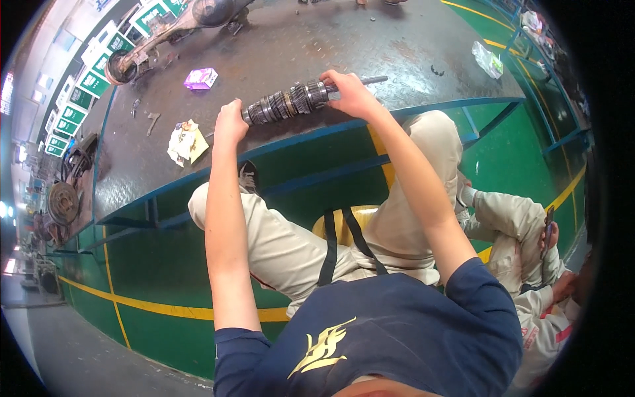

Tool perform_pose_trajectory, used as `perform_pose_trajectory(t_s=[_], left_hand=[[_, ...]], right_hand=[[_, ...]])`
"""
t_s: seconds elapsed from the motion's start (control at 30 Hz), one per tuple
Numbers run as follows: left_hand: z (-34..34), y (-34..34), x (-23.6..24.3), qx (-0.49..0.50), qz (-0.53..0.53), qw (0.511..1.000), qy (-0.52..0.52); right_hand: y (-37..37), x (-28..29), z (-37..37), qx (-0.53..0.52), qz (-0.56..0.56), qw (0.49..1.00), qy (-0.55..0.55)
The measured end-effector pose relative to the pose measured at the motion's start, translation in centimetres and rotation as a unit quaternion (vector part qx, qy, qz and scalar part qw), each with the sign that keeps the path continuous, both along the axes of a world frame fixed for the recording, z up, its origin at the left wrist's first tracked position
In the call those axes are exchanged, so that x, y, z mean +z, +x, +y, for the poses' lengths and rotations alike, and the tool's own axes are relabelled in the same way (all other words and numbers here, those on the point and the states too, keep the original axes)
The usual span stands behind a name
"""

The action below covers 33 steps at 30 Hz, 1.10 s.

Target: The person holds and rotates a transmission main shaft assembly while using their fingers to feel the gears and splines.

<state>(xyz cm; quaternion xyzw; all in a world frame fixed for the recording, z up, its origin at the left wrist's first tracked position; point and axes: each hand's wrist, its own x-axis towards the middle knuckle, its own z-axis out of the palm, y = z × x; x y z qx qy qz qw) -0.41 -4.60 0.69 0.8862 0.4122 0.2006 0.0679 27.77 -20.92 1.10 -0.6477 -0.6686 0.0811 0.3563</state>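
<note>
Navy shirt [390,331] below, geared shaft [286,104] between two hands

Closest to the camera, the navy shirt with its yellow print fills the space below the hands, with pale trousers [281,241] and two black straps [355,231] between it and them. The left hand [231,124] is closed around the left end of the geared shaft; the right hand [348,94] curls over the right end of the gear stack, and a thin bare rod runs out past it. Between the two hands the toothed gears sit side by side, tilted slightly up to the right. The shaft is over the near part of a dark workbench [370,49]; whether it rests there I cannot tell.

Just left of the left hand lies crumpled paper [188,143], with a small metal piece [153,123] farther left. Beyond that hand is a purple box [201,79], and farther off a large axle housing [159,45]. Well right of the right hand lies a clear plastic bag [487,60]. Below and right of it, a seated co-worker [512,215] holds a phone [548,229].
</note>
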Motion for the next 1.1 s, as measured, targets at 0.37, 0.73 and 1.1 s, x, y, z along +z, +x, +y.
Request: perform_pose_trajectory(t_s=[0.37, 0.73, 1.1], left_hand=[[0.0, 0.2, 0.2, 0.013, 0.012, 1.0, -0.016], [0.2, 0.3, 0.1, 0.02, 0.04, 0.999, -0.028], [0.4, 0.4, 0.2, 0.031, 0.054, 0.997, -0.039]], right_hand=[[0.5, -0.5, 0.0, 0.001, -0.08, 0.997, 0.003], [0.2, 0.4, -0.2, 0.018, -0.06, 0.998, 0.012], [-0.3, -0.3, 0.1, -0.009, -0.062, 0.998, 0.03]])
